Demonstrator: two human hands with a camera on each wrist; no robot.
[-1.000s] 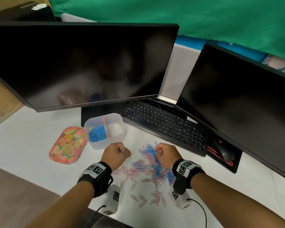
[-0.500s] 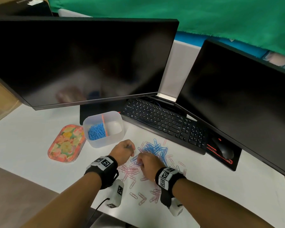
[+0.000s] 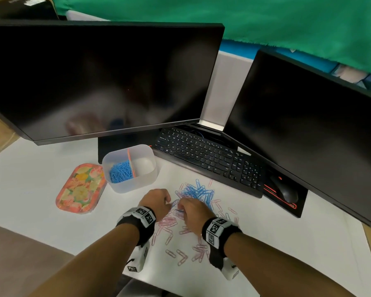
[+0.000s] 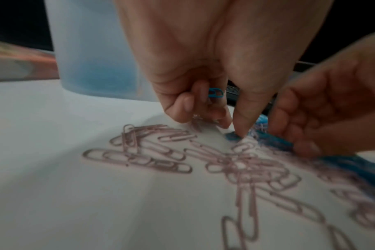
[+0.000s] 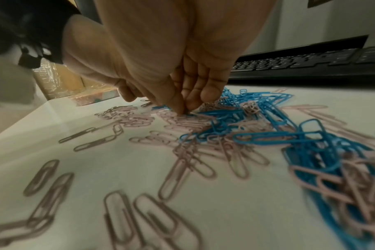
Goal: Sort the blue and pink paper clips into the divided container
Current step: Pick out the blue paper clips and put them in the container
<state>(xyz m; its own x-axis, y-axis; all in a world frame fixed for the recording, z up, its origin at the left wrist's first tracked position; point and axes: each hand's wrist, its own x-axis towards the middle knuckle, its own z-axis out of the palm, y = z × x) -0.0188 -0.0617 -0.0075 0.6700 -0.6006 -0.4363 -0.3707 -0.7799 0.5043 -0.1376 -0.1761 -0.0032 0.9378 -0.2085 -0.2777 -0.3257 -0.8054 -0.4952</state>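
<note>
Two dark monitors [image 3: 103, 80] stand over my white desk [image 3: 30, 189], with the keyboard [image 3: 206, 155] pushed under them at the back. The floral tin [image 3: 80, 189] lies just left of the divided container [image 3: 130, 168], which sits near the monitor's foot: its left compartment holds a heap of blue clips, and the right one looks bare, though its frosted wall blurs it. Open desk stretches left of the tin and right of the pile, out to the near edge by my forearms. The loose paper clips [image 3: 193, 206] are spread in front of the container, blue ones bunched toward the keyboard, pink ones scattered nearer me. My left hand [image 3: 156, 201] is curled, keeping a blue clip [image 4: 215, 92] tucked in its fingers. My right hand [image 3: 193, 213], close beside it, pinches down into the pile at a blue clip.
</note>
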